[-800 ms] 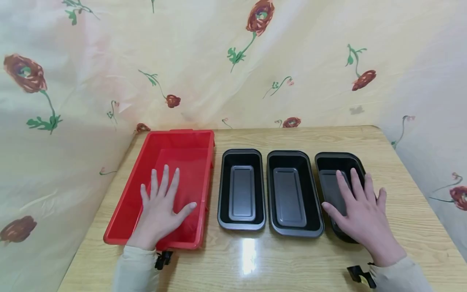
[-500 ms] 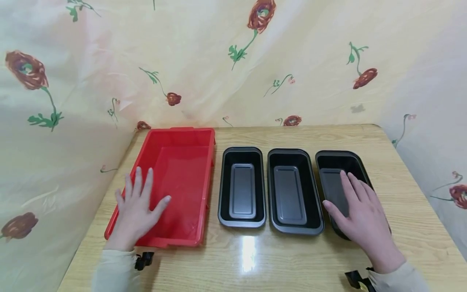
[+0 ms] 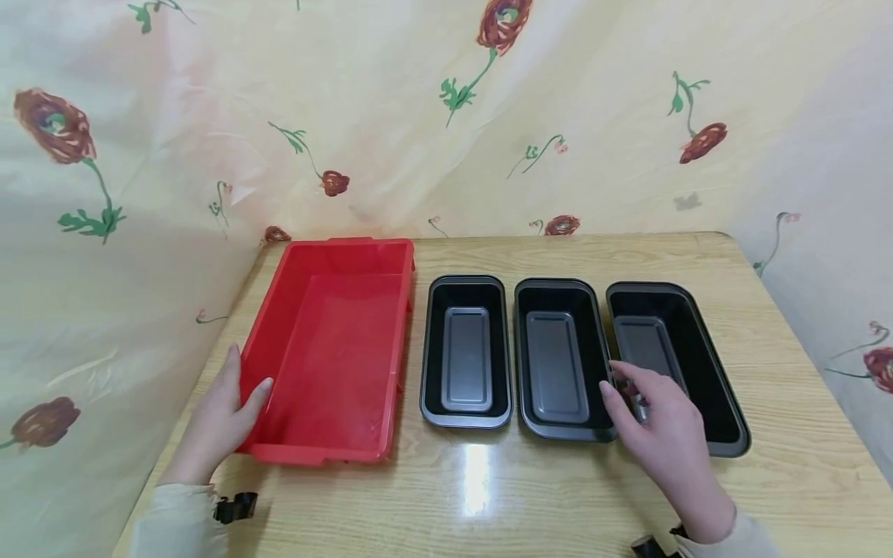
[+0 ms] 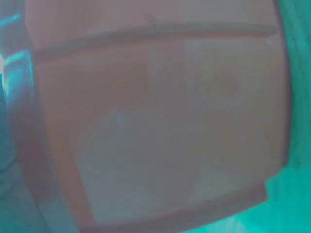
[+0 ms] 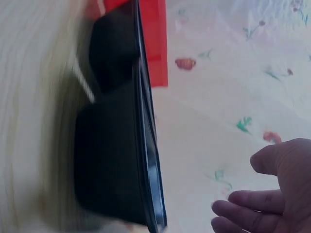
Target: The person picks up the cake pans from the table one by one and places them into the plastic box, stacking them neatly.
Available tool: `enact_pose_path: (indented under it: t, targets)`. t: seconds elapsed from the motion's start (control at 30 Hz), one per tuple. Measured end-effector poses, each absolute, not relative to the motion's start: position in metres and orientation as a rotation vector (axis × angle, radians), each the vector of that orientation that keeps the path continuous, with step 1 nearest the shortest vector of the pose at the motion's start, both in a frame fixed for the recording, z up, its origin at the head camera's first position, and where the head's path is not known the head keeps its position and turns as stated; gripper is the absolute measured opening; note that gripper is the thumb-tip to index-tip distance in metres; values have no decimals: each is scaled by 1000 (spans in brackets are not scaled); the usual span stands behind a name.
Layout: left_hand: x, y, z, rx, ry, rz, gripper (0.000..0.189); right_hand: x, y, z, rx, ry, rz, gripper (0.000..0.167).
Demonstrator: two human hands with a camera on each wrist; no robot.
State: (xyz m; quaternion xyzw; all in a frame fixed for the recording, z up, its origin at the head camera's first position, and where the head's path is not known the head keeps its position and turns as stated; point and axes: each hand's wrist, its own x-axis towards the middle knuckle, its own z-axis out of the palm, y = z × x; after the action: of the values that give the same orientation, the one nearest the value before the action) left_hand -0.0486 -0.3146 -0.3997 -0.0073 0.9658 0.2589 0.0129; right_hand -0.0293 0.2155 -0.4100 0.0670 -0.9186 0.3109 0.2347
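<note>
At the left side of the red plastic tray, my left hand straddles the rim. Its thumb is over the inner wall and its fingers are along the outside; whether they press on the rim is unclear. My right hand hovers over the gap between two dark loaf pans, the middle one and the right one. Its fingers are bent, with space between them and the thumb. In the right wrist view, that hand is apart from the nearest pan. Blur hides the left hand in its wrist view.
Another dark loaf pan stands between the tray and the middle pan. All rest on a wooden table. A flower-patterned cloth rises behind and at both sides. Each wrist carries a black device.
My left hand has moved left from over the tray to its left rim. My right hand has shifted left and nearer, its spread fingers now bent. The tray and pans keep their places.
</note>
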Motion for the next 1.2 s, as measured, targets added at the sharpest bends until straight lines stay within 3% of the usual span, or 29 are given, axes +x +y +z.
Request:
enact_pose_path:
  t: [0.37, 0.63, 0.93, 1.2]
  targets:
    - [-41, -333, -412, -124, 2860, 1041, 64, -23, 176, -412, 154, -2661, 1187, 8]
    - [-30, -349, -420, -66, 2711, 1258, 71, -19, 150, -414, 19, -2768, 1551, 23]
    - [-23, -355, -426, -29, 2715, 1264, 67, -17, 126, -417, -11, -2840, 1495, 34]
    - [-24, -356, -429, -48, 2733, 1227, 67, -13, 117, -424, -12, -2812, 1434, 17]
